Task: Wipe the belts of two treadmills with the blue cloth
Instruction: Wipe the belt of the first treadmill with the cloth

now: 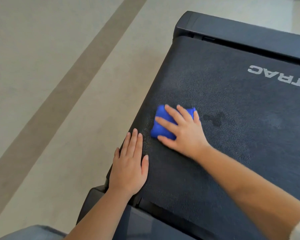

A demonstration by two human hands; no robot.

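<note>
left hand (130,168) on belt (232,94) | right hand (184,129) half-hides blue cloth (161,131) | logo (275,77) cropped

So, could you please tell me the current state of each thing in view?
treadmill belt: greyish patches and one dark mark on it.
right hand: fingers straight and spread, pressing on the cloth.
blue cloth: folded, lying on the belt under the right hand.
left hand: flat, fingers straight, resting on the belt's left edge.
</note>
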